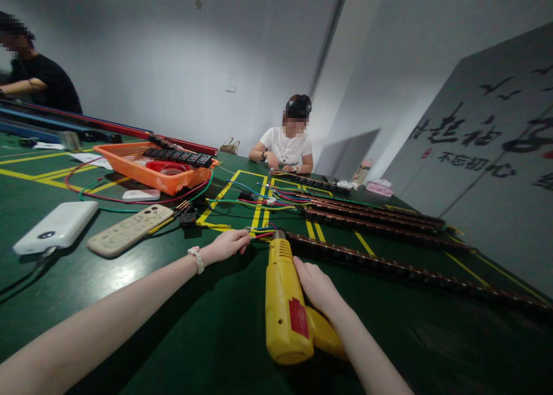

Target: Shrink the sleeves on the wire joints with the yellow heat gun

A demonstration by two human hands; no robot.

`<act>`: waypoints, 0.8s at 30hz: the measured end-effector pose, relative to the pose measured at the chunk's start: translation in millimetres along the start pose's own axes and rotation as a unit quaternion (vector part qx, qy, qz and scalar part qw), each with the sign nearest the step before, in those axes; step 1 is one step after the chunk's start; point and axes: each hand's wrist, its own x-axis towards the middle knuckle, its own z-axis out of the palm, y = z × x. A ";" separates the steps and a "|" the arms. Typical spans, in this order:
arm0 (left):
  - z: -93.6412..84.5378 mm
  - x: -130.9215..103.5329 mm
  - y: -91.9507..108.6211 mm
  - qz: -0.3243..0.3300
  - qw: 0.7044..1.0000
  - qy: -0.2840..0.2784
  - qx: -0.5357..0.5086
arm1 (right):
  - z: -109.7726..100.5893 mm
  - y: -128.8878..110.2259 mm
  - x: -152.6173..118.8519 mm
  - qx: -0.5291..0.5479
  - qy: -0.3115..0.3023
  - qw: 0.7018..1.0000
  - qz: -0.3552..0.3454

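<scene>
Fingers (242, 240) of the left hand (224, 247) are closing together in a pinch on the ends of thin coloured wires (261, 231); those of the right hand (318, 283) are mostly hiding behind the yellow heat gun (287, 303), so their exact grip is not showing. The heat gun is lying lengthwise just right of the left hand, its nozzle pointing away and sitting beside the near end of the closest strip. Green surface is showing between left forearm and tool, while the strips (389, 264) are bounding the right side, running toward the table's far right edge. Counted: one heat gun, one orange basket (142, 173) (its load of black parts is reaching the rim), one phone (129, 231), one white power bank (56, 228) with a cable plugged in, and at least four long dark strips, some overlapping in view. Two other people are working nearby, one in white (287, 147) sitting across the table, one in black (43, 81) at far left. The green table (173, 326) is carrying yellow line markings and reflecting light near the phone. Grey walls (173, 67) are standing behind, and a panel (488, 130) with dark lettering is rising at right.
</scene>
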 end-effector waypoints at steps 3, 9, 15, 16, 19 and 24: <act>-0.5 -0.3 -1.1 -0.004 1.000 -0.001 0.008 | 0.0 4.9 -0.4 -0.044 0.000 0.999 -0.005; -0.1 -0.3 -1.5 0.002 1.000 0.009 0.019 | 4.0 8.4 1.7 -0.035 -0.001 0.999 0.003; 1.8 1.1 -1.1 0.000 0.999 0.027 0.025 | 3.0 -6.7 -1.2 0.060 0.003 0.998 0.029; 2.1 1.3 -1.0 -0.002 0.999 0.030 0.023 | 3.3 -11.5 -2.1 0.074 0.001 0.997 0.030; 2.7 1.3 0.0 -0.009 0.999 0.033 0.013 | 6.8 -24.1 -4.1 0.090 -0.011 0.996 0.009; 2.8 0.4 2.0 -0.015 0.999 0.032 0.005 | 15.3 -32.5 -4.5 0.031 -0.016 0.998 -0.049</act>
